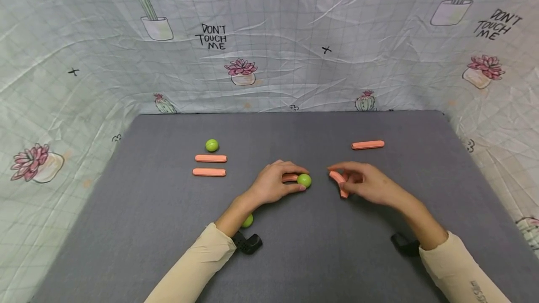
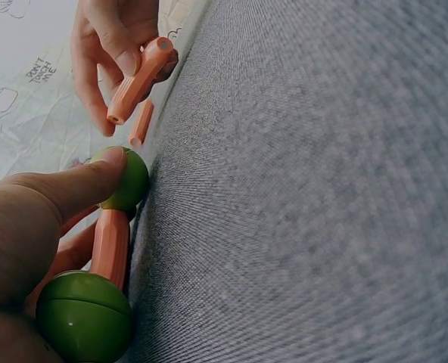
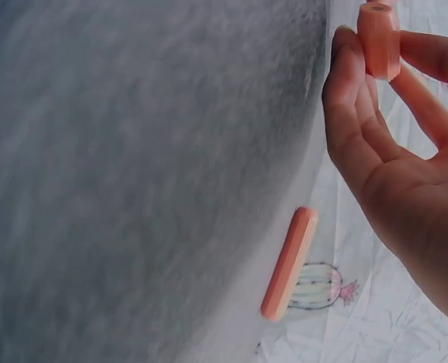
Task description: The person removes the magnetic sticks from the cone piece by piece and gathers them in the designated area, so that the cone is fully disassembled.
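Note:
My left hand [image 1: 275,182] pinches a green ball [image 1: 304,180] between thumb and fingers, close to the grey table. An orange rod [image 2: 110,246] runs from that ball back under the palm. Nearer the left wrist camera is another green ball [image 2: 84,321]; I cannot tell whether the rod joins it. To the right, my right hand [image 1: 365,182] grips a short, bent orange tube [image 1: 339,184] between thumb and fingers. The left wrist view shows a hole in each end of this tube. A gap separates the tube from the pinched ball.
On the left lie two orange rods [image 1: 210,158], with a green ball [image 1: 212,145] behind them. Another orange rod [image 1: 368,145] lies behind the right hand. My left forearm partly covers a green ball [image 1: 247,220]. Printed cloth [image 1: 290,74] walls the grey table [image 1: 294,256].

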### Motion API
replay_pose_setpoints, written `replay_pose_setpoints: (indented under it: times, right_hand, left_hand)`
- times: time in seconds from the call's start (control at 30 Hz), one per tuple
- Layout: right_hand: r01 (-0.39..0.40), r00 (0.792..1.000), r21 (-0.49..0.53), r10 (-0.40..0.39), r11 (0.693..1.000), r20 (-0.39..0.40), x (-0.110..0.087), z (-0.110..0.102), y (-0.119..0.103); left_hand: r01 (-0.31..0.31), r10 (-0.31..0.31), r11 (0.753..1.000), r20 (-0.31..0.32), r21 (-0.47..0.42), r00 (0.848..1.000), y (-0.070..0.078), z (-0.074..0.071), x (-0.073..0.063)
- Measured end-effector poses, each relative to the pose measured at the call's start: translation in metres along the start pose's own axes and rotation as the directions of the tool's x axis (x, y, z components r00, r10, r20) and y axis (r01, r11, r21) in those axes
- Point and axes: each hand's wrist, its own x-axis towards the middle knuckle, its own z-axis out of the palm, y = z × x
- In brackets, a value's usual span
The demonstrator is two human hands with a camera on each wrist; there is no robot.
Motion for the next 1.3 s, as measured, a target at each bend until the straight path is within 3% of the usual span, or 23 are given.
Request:
replay_pose_setpoints:
  times: [0.8,1.1,1.3]
  right_hand:
    - [-0.048,0.995,0.029,0.05,0.998,-0.089,-0.023,-0.025,0.021]
    - [-0.099,0.989,0.079,0.108,0.992,-0.106,-0.035,-0.038,0.032]
    - [-0.093,0.986,0.106,0.107,0.99,-0.126,-0.04,-0.044,0.039]
  left_hand:
    - [0.011,-0.011,0.999,-0.005,-0.053,1.0,-0.001,0.001,-0.003]
    - [-0.001,0.0,0.999,-0.017,-0.053,1.0,-0.001,0.003,-0.001]
    - [0.004,-0.005,0.999,-0.02,-0.054,1.0,-0.002,0.003,-0.001]
